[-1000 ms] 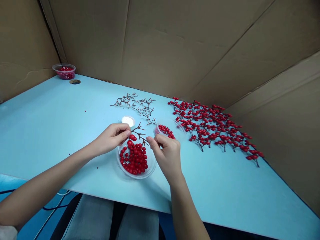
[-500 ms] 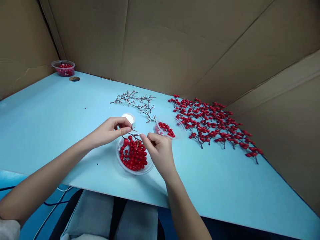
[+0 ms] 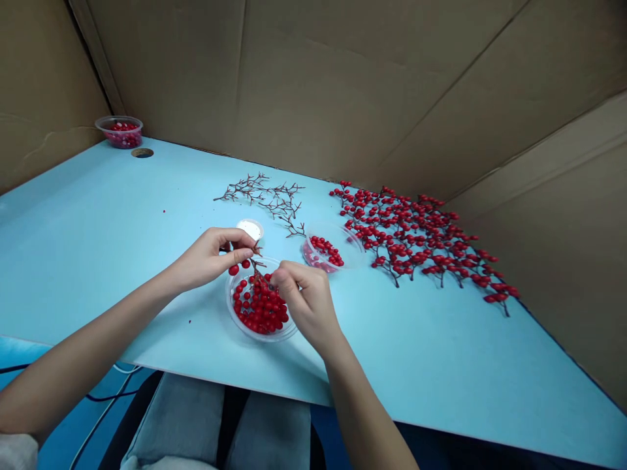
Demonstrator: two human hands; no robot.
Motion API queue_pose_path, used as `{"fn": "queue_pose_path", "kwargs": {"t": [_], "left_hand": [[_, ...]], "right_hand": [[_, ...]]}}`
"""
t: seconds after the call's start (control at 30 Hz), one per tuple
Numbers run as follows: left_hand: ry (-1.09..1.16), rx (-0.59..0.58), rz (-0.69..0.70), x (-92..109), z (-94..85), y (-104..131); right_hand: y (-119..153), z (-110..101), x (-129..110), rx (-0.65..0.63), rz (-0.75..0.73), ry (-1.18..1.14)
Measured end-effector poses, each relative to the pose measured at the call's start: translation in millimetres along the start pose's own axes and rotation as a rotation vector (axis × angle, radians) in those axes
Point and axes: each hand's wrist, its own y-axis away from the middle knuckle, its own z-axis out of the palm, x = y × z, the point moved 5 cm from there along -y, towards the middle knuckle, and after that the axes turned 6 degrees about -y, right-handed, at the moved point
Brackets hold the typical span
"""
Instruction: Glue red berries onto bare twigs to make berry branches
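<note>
My left hand (image 3: 210,261) is closed in a pinch on a brown artificial berry twig (image 3: 257,266). A few red berries (image 3: 234,269) hang from it below my fingers, while other tips are bare. Close to the twig's lower right end, my right hand (image 3: 309,301) is closed with thumb and finger together; what they grip, if anything, is hidden. Beneath both hands stands a clear round plastic bowl (image 3: 263,338) with many loose red berries (image 3: 262,307) in it.
Behind the hands are a small white round container (image 3: 250,229) and bare twigs (image 3: 267,194). A tilted clear tub (image 3: 350,245) holds berries. Berry-laden branches (image 3: 411,235) cover the right back. Another berry tub (image 3: 120,134) stands far left by a table hole (image 3: 142,153). Cardboard walls (image 3: 313,85) enclose the table.
The twig has turned in my left hand and now slants downward, with berries showing under the fingers. My right hand has shifted slightly down and left. The view has moved a little.
</note>
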Motion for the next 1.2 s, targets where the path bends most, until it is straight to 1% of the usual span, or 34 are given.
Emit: {"fn": "queue_pose_path", "kwargs": {"t": [0.1, 0.17, 0.23, 0.37, 0.43, 0.5, 0.6, 0.73, 0.87, 1.03, 1.2], "left_hand": [[0.108, 0.083, -0.036, -1, -6.4, 0], [0.191, 0.125, -0.05, -2, -9.5, 0], [0.249, 0.146, -0.045, -1, -10.8, 0], [0.267, 0.133, -0.034, -1, -9.2, 0], [0.253, 0.109, -0.029, -1, -7.5, 0], [0.233, 0.084, -0.021, 0, -5.8, -1], [0.198, 0.067, -0.001, 2, -4.2, 0], [0.151, 0.054, 0.042, 5, -2.3, 1], [0.1, 0.026, 0.066, 5, -0.2, 1], [0.045, 0.01, 0.092, 6, 1.7, 1], [-0.014, -0.019, 0.12, 5, 5.6, 1]], "right_hand": [[-3, -11, 10, 0.013, 0.08, 0.015], [-7, -12, 15, -0.038, 0.113, 0.1], [-11, -5, 15, -0.162, 0.1, 0.219], [-17, 27, 15, -0.506, 0.069, 0.553], [-17, 37, 19, -0.58, 0.095, 0.698], [-18, 41, 22, -0.575, 0.131, 0.756], [-17, 42, 27, -0.52, 0.168, 0.75], [-16, 42, 28, -0.437, 0.203, 0.645], [-15, 46, 27, -0.431, 0.236, 0.56], [-16, 48, 27, -0.41, 0.147, 0.517], [-19, 52, 40, -0.398, 0.1, 0.533]]}}
